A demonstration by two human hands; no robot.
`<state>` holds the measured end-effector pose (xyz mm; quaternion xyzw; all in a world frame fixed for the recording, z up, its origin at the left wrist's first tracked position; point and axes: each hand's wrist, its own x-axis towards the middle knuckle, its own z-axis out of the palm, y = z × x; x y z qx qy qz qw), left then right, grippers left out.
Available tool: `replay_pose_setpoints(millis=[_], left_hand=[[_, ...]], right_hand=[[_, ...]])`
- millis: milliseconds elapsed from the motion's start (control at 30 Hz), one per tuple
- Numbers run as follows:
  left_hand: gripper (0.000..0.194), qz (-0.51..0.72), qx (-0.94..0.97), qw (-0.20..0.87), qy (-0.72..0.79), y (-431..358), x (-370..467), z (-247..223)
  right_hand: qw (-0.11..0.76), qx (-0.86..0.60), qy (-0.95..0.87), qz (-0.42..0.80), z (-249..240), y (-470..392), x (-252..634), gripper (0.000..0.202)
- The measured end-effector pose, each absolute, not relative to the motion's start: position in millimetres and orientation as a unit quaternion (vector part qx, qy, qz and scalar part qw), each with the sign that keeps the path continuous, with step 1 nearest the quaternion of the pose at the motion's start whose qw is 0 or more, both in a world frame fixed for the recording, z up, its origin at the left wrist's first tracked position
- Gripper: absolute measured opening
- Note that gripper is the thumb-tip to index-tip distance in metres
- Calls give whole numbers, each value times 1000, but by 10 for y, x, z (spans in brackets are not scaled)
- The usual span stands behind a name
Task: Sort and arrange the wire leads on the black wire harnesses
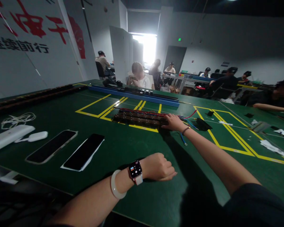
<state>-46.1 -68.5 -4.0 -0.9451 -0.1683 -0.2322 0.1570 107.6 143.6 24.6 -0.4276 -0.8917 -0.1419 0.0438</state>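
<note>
Clenching left hand [159, 167] loosely; beyond it, resting right hand [172, 122] on black wired pack [139, 118], can't tell if gripping!

Two dark-screened phones, one nearer the left [52, 146] and one on a white sheet [84, 152], lie side by side on the green bench [123, 138]. Left of them are a long white block [9, 137], a small white case [38, 136] and a loosely coiled white cable [19, 119]. Yellow tape [87, 114] marks out rectangles, and a blue rail [137, 96] runs along the far side. White scraps [272, 146] are scattered at right. Beyond, a person in white [143, 82] sits before a bright opening [150, 47]; red lettering [33, 23] covers the left wall, and a green sign [179, 39] glows on the back wall.
</note>
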Motion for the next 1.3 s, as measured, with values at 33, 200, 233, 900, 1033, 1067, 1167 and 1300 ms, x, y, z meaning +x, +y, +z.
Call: replay_pose_setpoints(millis=[33, 200, 233, 900, 1033, 1067, 1167, 1300], left_hand=[[32, -233, -944, 160, -169, -688, -463, -35], [32, -240, -943, 160, -165, -691, -479, -9], [32, -242, -943, 160, -164, -689, -482, -5], [32, -259, -939, 135, -180, -647, -480, -79], [31, -259, -939, 134, -183, -643, -489, -66], [31, -258, -939, 134, -184, -642, -493, -61], [29, -253, -941, 131, -184, -635, -503, -50], [28, -248, -942, 133, -181, -636, -503, -57]], right_hand=[[56, -416, -898, -129, 221, 1487, 1032, 68], [78, -374, -923, -54, 91, 1776, 763, 83], [75, -373, -924, -35, 76, 1833, 729, 84], [35, -427, -896, 117, 126, 2015, 791, 97], [13, -428, -899, 96, 189, 1951, 791, 90], [5, -427, -900, 90, 209, 1931, 798, 89], [-12, -430, -900, 72, 254, 1840, 854, 87], [-11, -455, -889, 46, 258, 1639, 1016, 87]])
